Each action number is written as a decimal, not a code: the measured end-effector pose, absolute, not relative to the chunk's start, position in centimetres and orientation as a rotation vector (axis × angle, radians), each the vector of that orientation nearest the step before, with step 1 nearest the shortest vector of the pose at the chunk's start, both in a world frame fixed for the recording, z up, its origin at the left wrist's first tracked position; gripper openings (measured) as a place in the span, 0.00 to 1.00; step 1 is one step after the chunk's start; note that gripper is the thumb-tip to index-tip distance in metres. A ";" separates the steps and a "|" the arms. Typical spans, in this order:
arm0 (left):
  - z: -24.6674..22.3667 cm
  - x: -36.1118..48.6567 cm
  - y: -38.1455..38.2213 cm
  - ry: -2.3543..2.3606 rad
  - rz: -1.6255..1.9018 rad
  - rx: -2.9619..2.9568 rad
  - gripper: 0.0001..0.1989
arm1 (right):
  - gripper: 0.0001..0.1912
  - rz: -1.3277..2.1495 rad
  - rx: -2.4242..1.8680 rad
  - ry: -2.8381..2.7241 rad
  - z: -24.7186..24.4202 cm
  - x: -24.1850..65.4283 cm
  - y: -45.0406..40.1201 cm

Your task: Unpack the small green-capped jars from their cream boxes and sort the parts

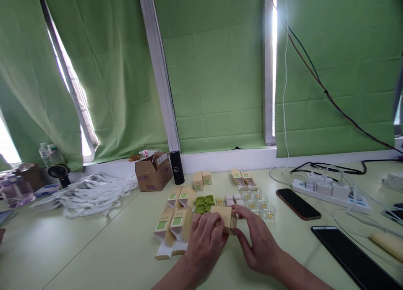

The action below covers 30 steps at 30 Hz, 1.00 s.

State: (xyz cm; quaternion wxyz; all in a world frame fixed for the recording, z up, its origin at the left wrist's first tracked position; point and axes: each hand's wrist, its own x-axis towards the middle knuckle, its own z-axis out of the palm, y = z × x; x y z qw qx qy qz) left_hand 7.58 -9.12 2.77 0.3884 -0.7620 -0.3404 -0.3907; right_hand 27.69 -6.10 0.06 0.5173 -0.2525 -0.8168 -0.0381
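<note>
A small tan cardboard box [224, 215] is held between my two hands, low over the table. My left hand [205, 240] is closed round its left side, fingers over the top. With thumb and fingertips, my right hand [258, 239] grips the box's right end. Flattened tan cartons [178, 221] with green labels and white flaps lie left of my hands. Just beyond them are small green square trays [204, 202], small yellow pieces [219, 202], pale pink blocks [233, 199] and clear round-topped containers [260, 205] with golden centres.
Two upright small boxes [202, 179] and more flat cartons [244, 179] are at the back. Behind stand an open brown carton [153, 172] and a black cylinder [176, 167]. White strips [94, 193] are piled left. Phones [298, 203], a tablet-like device [352, 254] and a power strip [330, 194] with cables lie right.
</note>
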 end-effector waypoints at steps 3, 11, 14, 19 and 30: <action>2.6 7.7 -9.2 -0.874 -0.963 -1.930 0.12 | 0.29 -0.076 -0.607 -1.984 0.2 27.6 -6.2; 1.5 7.6 -8.7 -0.895 -0.901 -1.955 0.10 | 0.32 -0.059 -0.652 -2.006 0.0 27.4 -6.4; 1.4 7.5 -8.5 -0.897 -0.873 -1.976 0.09 | 0.32 -0.044 -0.658 -2.008 0.1 27.4 -6.4; 1.4 7.6 -8.3 -0.893 -0.904 -2.042 0.11 | 0.33 -0.031 -0.657 -2.005 0.0 27.1 -6.2; 1.1 7.7 -8.2 -1.020 -0.990 -2.163 0.22 | 0.21 0.060 -0.711 -1.925 -0.4 27.1 -5.4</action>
